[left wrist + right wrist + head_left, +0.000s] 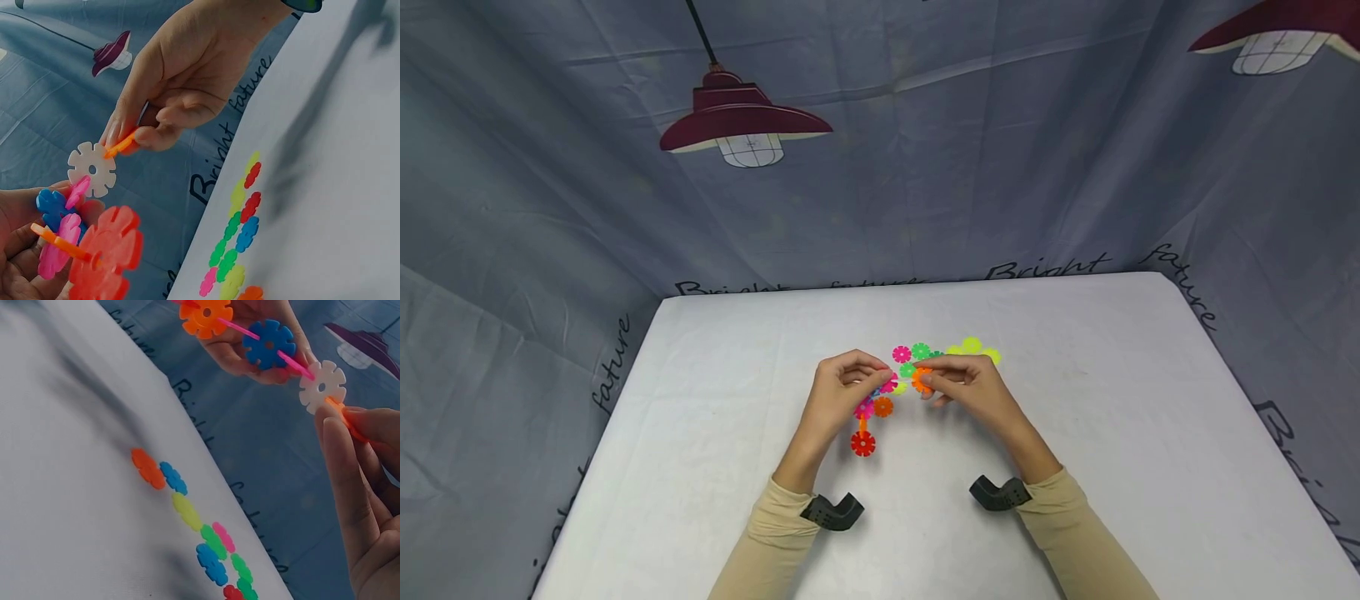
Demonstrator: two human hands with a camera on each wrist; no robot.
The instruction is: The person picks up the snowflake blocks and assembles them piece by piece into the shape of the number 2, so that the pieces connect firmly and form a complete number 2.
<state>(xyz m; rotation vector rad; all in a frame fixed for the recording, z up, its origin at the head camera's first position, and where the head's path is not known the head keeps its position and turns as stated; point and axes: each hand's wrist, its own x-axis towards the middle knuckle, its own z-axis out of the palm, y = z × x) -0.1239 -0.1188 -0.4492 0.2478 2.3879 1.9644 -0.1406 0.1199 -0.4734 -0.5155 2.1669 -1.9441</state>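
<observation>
Your right grip (966,385) pinches an orange disc (345,419) by its edge, thumb and fingers closed, likely to leave the opposite edge free at the white disc (101,180). Your left grip (844,390) holds the disc chain (278,349) carrying that white disc, presumably steadying it between your hands above the table (1075,400). Loose discs (185,511) lie flat on the table, probably for easy reach.

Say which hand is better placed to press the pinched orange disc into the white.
Right hand, probably: it pinches the orange disc against the white disc; the left hand holds the chain.
</observation>
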